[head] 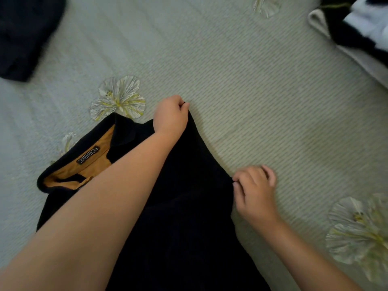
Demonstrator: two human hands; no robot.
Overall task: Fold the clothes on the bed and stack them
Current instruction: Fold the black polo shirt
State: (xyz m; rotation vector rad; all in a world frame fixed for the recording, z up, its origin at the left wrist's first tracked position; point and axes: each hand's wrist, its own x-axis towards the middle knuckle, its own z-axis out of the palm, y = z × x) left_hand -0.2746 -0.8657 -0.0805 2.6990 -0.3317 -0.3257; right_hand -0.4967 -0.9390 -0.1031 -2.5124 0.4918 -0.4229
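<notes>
both hands pinch the right edge of the dark polo shirt (178, 206): left hand (171, 116) at the far corner, right hand (255, 190) nearer. shirt lies on the bed (252, 80), collar to the left, fold apparently just starting. dark folded garment (23, 36) far left; unfolded pile (361, 28) far right remains.

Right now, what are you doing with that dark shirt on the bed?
A person is folding a black collared shirt with a mustard-yellow inner collar on the pale green flower-print bedspread. The left hand pinches the shirt's edge near the shoulder, and the right hand pinches the same edge lower down. A folded dark garment sits at the far left, and a black and white pile of clothes waits at the far right.
</notes>
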